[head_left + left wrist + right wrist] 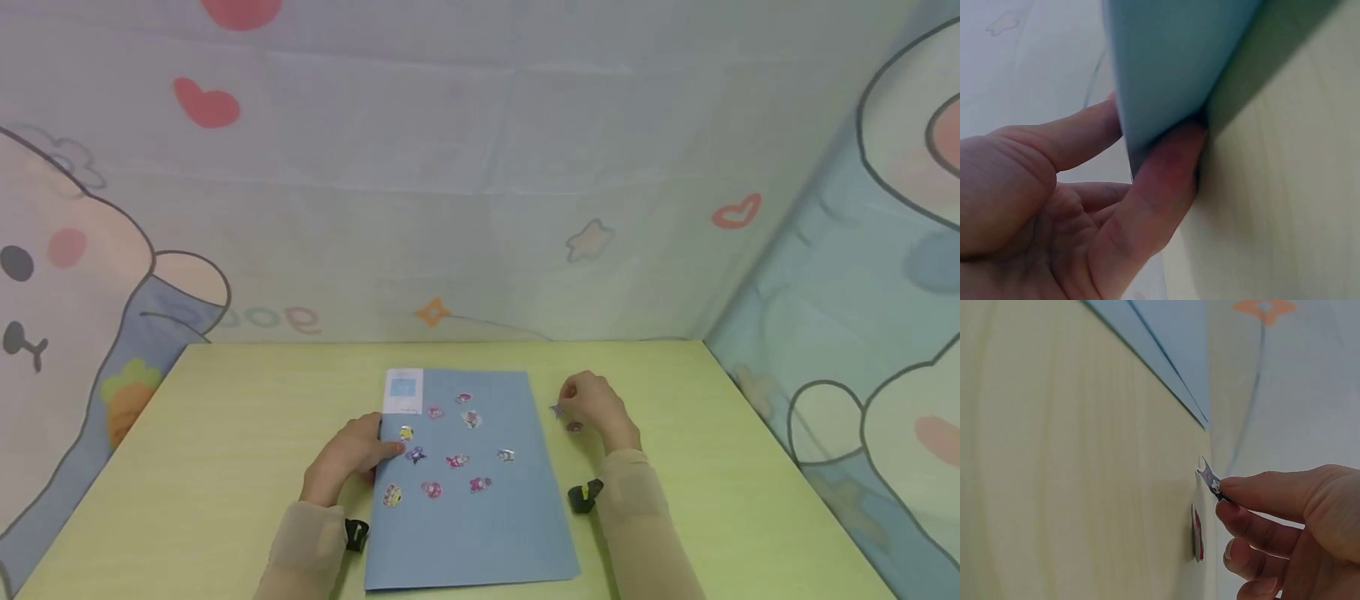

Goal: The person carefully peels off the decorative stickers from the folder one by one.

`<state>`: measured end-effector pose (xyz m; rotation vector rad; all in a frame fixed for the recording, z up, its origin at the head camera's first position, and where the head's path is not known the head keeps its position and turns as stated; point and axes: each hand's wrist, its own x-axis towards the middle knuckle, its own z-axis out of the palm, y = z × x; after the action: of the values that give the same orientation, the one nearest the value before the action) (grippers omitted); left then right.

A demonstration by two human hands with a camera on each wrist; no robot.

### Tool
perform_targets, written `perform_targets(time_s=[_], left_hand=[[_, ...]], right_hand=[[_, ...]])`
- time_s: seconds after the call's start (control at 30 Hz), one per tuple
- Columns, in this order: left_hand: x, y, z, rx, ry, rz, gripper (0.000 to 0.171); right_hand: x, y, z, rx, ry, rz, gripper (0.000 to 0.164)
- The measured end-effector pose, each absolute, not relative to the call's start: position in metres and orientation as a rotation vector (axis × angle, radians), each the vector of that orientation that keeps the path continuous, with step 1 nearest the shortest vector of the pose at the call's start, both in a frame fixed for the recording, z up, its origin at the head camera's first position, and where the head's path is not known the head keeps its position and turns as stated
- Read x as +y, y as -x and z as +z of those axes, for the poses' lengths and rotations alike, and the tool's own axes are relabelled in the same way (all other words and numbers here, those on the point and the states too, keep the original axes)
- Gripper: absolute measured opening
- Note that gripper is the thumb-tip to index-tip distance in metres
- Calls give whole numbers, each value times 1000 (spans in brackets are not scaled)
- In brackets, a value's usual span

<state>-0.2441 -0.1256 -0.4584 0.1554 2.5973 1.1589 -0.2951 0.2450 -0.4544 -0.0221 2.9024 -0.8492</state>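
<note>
A blue folder (480,542) lies on the table with several small cartoon stickers (457,461) scattered over its cover. At its left edge my left hand (354,451) grips it, thumb on the cover and fingers tucked under the side, as the left wrist view shows. Beyond the folder's right edge, my right hand (596,406) pinches a small dark cartoon sticker (1212,482) between thumb and forefinger. Close beneath that hand, a second, reddish sticker (1197,534) is on the table.
A white label (403,405) with a blue square is at the folder's top left corner. The pale yellow table (225,467) ends at a cartoon-printed cloth (450,208). Black wrist bands (582,498) show beside both sleeves.
</note>
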Motion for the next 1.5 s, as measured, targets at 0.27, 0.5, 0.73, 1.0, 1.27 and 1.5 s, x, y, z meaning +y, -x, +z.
perform_targets(time_s=[0.27,0.5,0.73,1.0,1.27,1.5], left_hand=[[-125,245,-456,2591,-154,1149,32],[-127,245,-458,2599,-151,1153,32],[-127,244,-457,2606,-147,1145,34],[-127,244,-457,2602,-142,1151,34],[-126,244,-457,2582,-137,1173,34],[-125,244,-457,2564,-129,1199,35]], right_hand=[[244,291,-455,2898,-58,-807,9],[243,293,-457,2892,-82,-799,7],[241,290,-454,2884,-104,-787,12],[242,289,-450,2895,-103,-788,24],[230,280,-432,2883,1,-867,31],[215,270,-419,2897,113,-877,32]])
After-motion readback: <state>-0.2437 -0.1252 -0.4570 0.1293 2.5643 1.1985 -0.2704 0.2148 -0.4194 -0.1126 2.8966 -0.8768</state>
